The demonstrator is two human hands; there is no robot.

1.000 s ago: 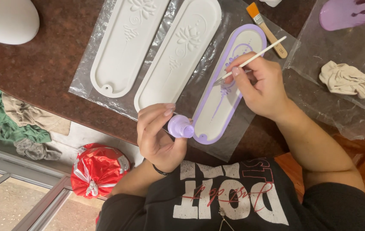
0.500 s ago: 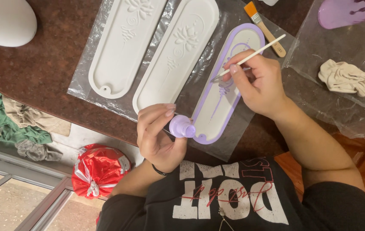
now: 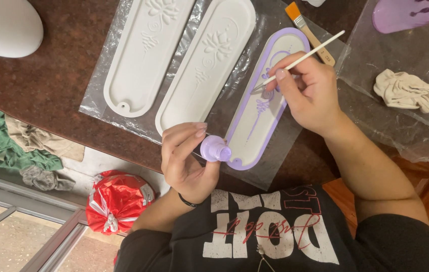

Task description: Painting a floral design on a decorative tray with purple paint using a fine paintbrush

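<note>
Grip: R hand pinched on thin white-handled brush, L hand clamped on small lilac paint bottle | chg: brush tip slid up relief twd flower, bottle unmoved | obj: lilac-rimmed white oval tray flat on plastic sheet, tabletop | stem painted, flower underway.

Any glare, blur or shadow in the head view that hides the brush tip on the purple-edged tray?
Head view: sharp and evenly lit. Glare only on the clear plastic sheet. The right hand throws a soft shadow on the purple-edged tray, but the thin brush tip stays readable. The left hand and small purple bottle are crisp.
</note>
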